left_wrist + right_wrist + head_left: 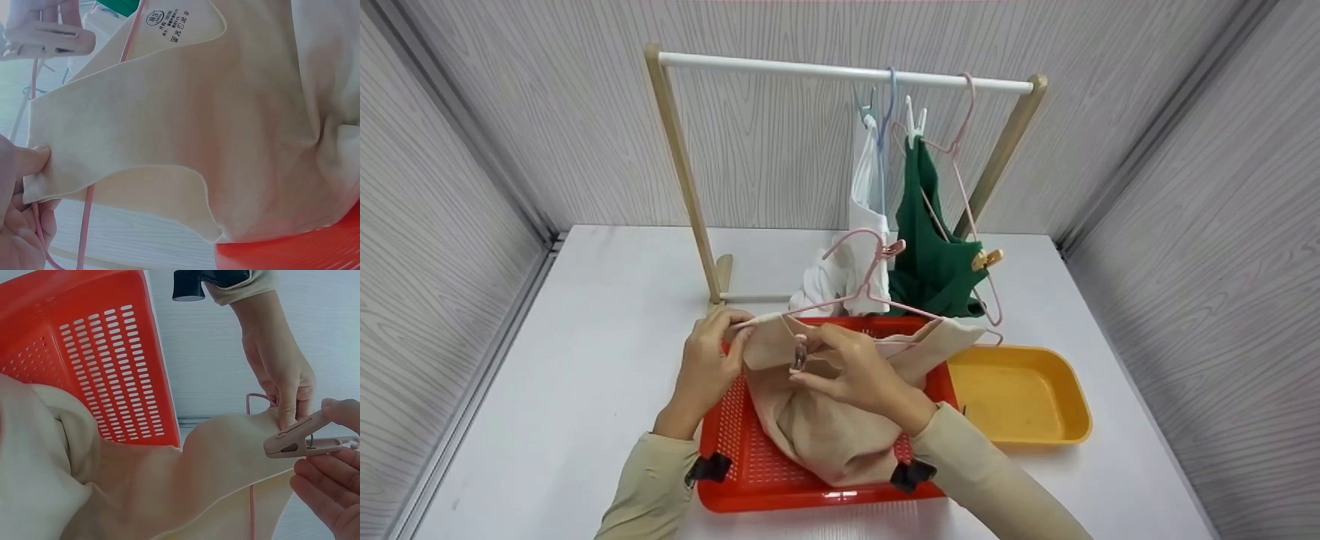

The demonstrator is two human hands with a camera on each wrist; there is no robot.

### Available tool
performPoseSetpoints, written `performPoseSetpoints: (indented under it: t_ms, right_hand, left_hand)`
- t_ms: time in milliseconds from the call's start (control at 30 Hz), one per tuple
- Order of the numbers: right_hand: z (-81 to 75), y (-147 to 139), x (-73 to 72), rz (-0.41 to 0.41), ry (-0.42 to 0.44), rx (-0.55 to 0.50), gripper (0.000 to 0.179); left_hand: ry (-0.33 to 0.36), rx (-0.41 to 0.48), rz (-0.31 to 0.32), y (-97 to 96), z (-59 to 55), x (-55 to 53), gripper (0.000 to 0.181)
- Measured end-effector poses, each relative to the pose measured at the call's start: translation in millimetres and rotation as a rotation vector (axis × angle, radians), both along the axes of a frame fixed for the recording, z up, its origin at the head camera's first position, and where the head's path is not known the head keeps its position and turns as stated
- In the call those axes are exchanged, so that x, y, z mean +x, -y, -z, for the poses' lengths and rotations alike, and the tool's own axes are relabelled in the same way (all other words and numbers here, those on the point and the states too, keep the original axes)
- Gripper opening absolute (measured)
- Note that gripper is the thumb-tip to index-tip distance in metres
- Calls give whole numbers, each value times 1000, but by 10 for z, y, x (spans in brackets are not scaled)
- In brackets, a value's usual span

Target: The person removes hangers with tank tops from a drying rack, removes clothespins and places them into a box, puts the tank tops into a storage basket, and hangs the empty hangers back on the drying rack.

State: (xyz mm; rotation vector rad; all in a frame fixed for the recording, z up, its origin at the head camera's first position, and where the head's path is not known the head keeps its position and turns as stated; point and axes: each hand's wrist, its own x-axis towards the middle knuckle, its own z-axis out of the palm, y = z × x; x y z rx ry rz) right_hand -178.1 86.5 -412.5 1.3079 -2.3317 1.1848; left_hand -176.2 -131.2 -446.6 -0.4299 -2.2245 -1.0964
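My left hand (709, 360) pinches the left shoulder strap of a beige sleeveless top (825, 431) together with the end of a pink hanger (864, 289) inside it. Thumb on one side and fingers on the other, it shows at the edge of the left wrist view. My right hand (859, 371) holds a pale pink clothespin (298, 441) by its handles between thumb and fingers, beside that same strap. The opposite strap hangs over the hanger's other arm. A printed label (166, 22) shows inside the neckline. The top's lower part is bunched in a red basket (780, 495).
Behind the basket stands a rack with a white bar (780, 66) and wooden posts. A white garment (868, 202) and a green garment (934, 232) hang from it on hangers with clothespins. A yellow tray (1020, 394) sits right of the basket.
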Motion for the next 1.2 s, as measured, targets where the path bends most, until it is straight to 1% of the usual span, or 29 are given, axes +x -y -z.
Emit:
performPoseSetpoints:
  t_ms: [200,333,567,733,900,1033,1200]
  right_hand:
    - [53,-142,1,23,30,-44,34]
    - [94,-231,3,65,39,-52,35]
    - [164,-384,4,122,29,-73,36]
    - [209,-496,7,158,41,-61,35]
    - [244,-595,25,188,71,-54,38]
    - [282,-673,41,227,102,-38,40]
    - [327,-780,43,268,107,-34,39]
  left_hand:
    - [-2,2,-6,2,3,2,12]
    - [9,7,-15,2,2,4,13]
    - [8,7,-9,4,3,1,13]
    - [13,9,-23,6,7,-2,13]
    - [35,9,-33,8,1,3,13]
    - [39,11,-29,12,-5,11,12]
    - [37,12,-30,15,2,15,12]
